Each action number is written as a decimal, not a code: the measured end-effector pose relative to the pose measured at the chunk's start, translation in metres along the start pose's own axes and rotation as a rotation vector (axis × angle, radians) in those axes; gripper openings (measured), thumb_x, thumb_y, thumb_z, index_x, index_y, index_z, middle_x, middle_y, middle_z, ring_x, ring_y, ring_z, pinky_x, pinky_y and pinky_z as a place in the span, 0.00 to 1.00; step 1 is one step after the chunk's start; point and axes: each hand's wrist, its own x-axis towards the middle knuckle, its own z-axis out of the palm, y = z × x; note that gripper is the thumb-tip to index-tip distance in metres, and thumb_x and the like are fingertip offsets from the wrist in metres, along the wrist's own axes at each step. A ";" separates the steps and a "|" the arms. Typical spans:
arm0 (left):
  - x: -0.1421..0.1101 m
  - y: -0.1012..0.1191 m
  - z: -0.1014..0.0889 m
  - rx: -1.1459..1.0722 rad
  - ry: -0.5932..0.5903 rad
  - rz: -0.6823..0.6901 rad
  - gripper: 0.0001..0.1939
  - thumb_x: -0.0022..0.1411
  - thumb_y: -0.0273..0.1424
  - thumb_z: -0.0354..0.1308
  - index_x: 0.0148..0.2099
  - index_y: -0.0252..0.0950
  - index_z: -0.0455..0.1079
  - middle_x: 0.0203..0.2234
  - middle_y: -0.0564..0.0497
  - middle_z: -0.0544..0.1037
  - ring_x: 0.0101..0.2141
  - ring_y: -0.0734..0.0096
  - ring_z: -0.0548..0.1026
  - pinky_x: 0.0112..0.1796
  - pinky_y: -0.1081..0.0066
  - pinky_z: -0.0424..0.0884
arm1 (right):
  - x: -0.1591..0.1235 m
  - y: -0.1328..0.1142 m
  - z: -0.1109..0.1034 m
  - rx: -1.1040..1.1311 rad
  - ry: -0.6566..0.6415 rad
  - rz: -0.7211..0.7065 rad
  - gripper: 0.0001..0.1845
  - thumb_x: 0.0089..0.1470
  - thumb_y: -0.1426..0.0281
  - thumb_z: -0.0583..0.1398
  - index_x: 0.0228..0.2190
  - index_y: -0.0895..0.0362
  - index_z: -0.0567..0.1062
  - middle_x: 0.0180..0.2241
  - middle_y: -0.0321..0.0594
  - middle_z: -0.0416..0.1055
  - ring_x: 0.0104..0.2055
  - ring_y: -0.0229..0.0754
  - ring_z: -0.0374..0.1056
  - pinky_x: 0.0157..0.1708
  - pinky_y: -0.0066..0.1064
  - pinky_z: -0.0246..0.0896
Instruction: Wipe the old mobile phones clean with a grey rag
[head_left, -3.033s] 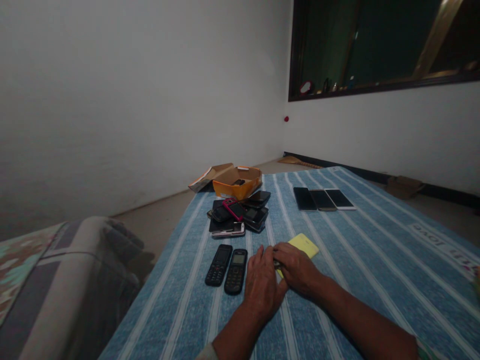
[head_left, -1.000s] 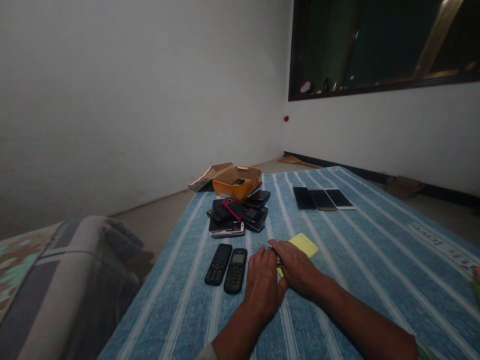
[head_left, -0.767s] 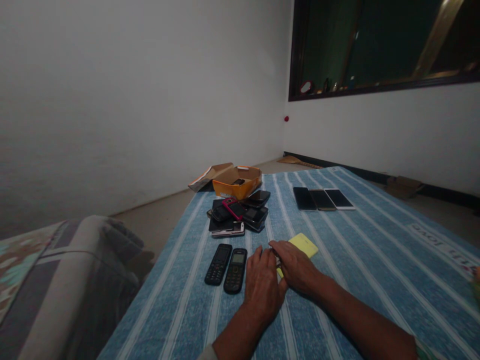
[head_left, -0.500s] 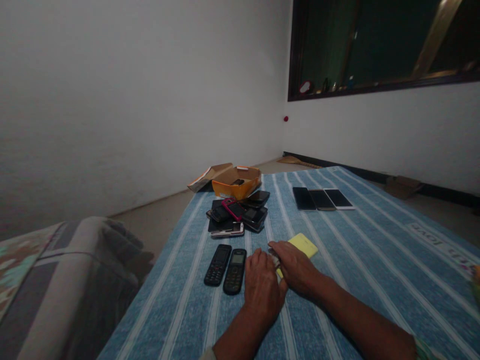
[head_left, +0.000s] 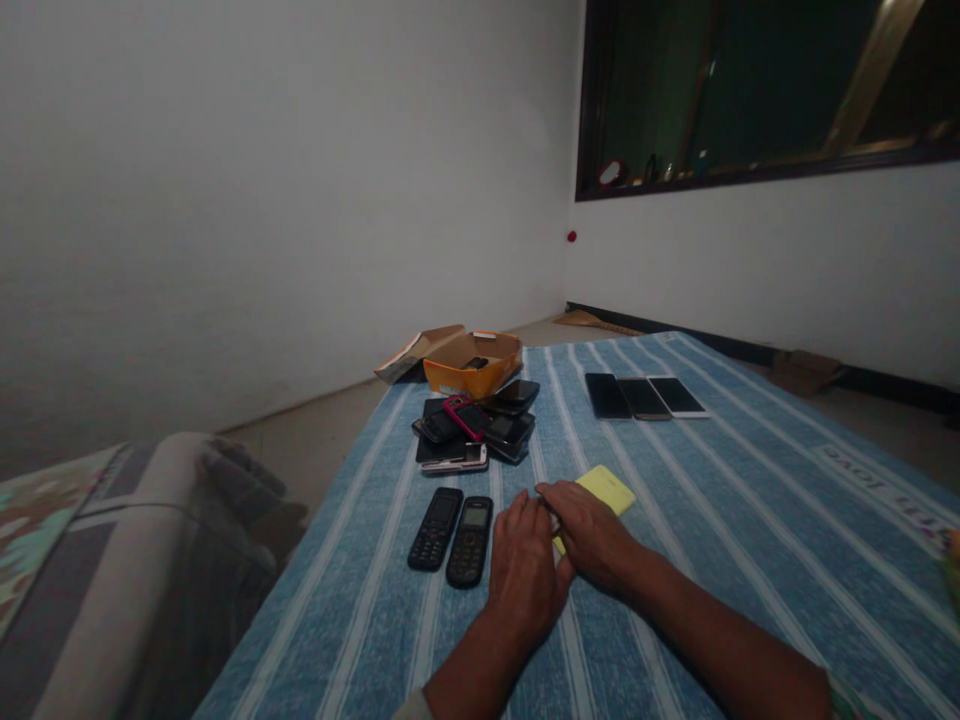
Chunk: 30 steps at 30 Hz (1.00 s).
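My left hand point(head_left: 525, 560) and my right hand point(head_left: 596, 530) meet low over the bed, fingers bent and close together. Between them shows a sliver of something pale and shiny, mostly covered by the fingers, so I cannot tell its kind. A flat yellow piece point(head_left: 606, 490), like a cloth or pad, lies partly under my right hand. Just left of my left hand, a black keypad phone point(head_left: 469, 543) rests face up beside another black keypad phone point(head_left: 436, 530).
Beyond my hands lies a pile of phones point(head_left: 465, 418) by an opened orange box point(head_left: 480, 378). Three flat smartphones point(head_left: 645, 398) lie in a row farther right on the blue striped sheet point(head_left: 360, 600). A folded blanket point(head_left: 150, 560) sits at left.
Both hands stay almost where they were, with only slight finger movement around the pale thing. The phones and the yellow piece have not moved.
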 end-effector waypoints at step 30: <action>-0.001 0.003 -0.003 0.008 -0.038 -0.052 0.31 0.58 0.30 0.57 0.63 0.29 0.60 0.59 0.37 0.69 0.62 0.46 0.61 0.60 0.47 0.58 | 0.002 0.001 -0.001 0.048 -0.004 -0.030 0.20 0.57 0.78 0.51 0.50 0.61 0.69 0.39 0.49 0.73 0.42 0.47 0.67 0.44 0.43 0.67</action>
